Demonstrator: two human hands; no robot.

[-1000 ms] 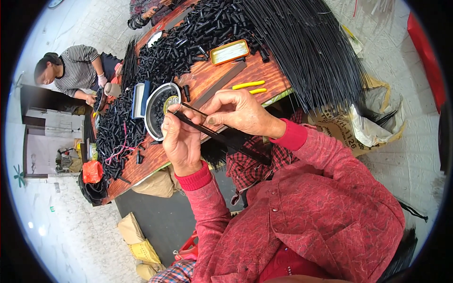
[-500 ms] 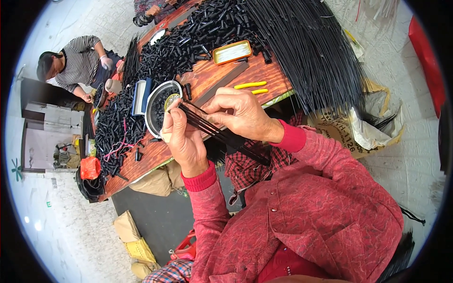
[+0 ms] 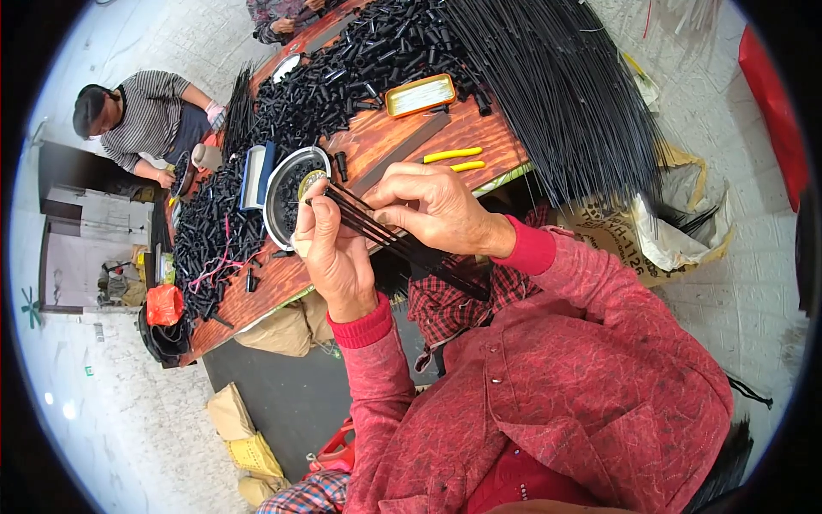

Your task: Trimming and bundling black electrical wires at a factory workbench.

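Both hands are raised above the near edge of the surface (image 3: pixel 402 150), working one bundle of thin black rods (image 3: pixel 402 244). The left hand (image 3: pixel 330 248) is closed round the bundle's upper end, thumb and forefinger pinched at the tips; the right hand (image 3: pixel 437 206) is curled over the rods just beside it, fingers closed on them. The bundle slants down toward the lap — its lower end lies over the checked cloth. A metal dish (image 3: pixel 287 193) sits on the surface directly behind the rod tips. Step in hand, by judgement: gathering and aligning the rod ends. The next move calls for a steady pinch — no strand slipping.
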